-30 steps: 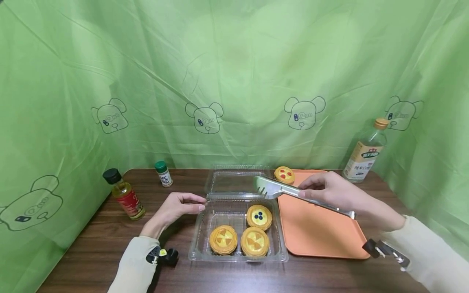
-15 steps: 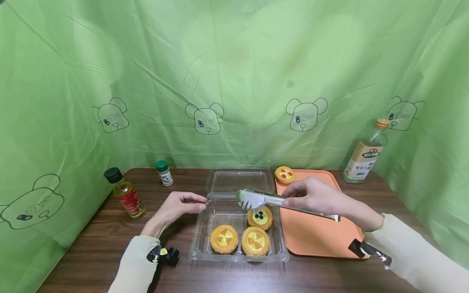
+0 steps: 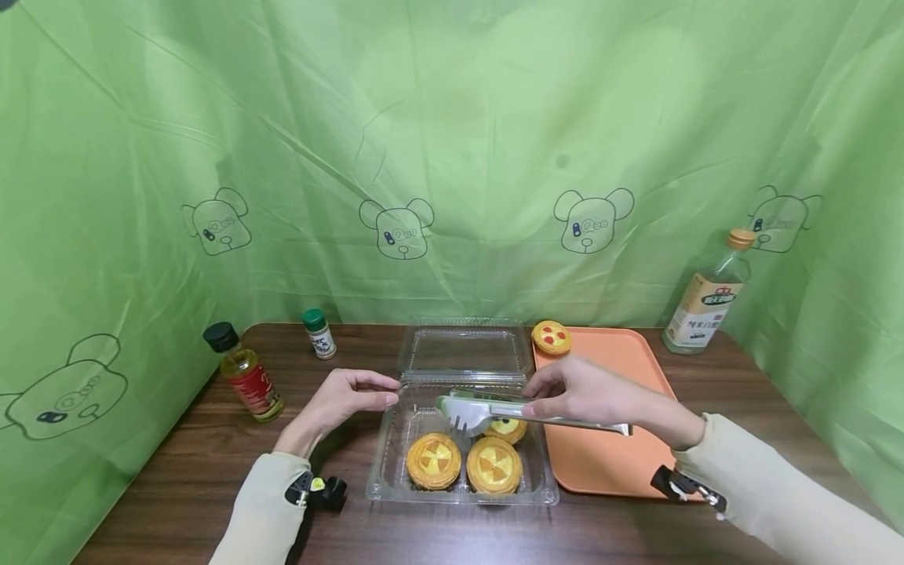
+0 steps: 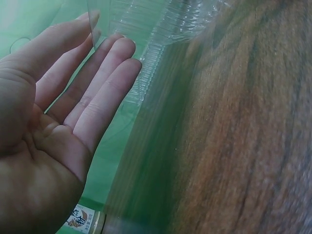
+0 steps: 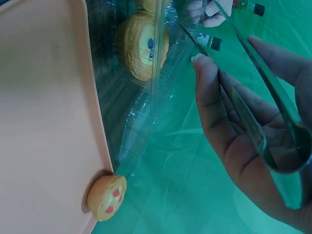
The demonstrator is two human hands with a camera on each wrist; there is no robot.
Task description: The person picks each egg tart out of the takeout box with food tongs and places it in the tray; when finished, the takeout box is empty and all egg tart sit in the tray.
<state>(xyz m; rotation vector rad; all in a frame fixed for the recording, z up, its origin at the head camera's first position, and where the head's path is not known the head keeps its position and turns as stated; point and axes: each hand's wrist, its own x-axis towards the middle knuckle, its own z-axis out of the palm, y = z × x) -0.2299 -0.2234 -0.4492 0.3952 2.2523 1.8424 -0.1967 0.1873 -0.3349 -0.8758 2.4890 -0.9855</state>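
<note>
My right hand holds metal tongs between thumb and fingers. Their ends are spread and hang over the clear plastic container, partly covering a tart with blueberries. In the right wrist view the blueberry tart shows whole through the container wall. Two tarts with orange wedges, a left one and a right one, lie in the front of the container. At the container's back left corner, my left hand pinches the rim; the left wrist view shows thumb and forefinger at the plastic edge.
An orange tray lies right of the container, with a red-topped tart at its back left corner. The container's lid lies opened backward. A red-labelled bottle, a green-capped shaker and a tall glass bottle stand around the table.
My right hand has brought the tongs left and down, from above the tray's edge to over the blueberry tart. My left hand stays at the container's rim.
</note>
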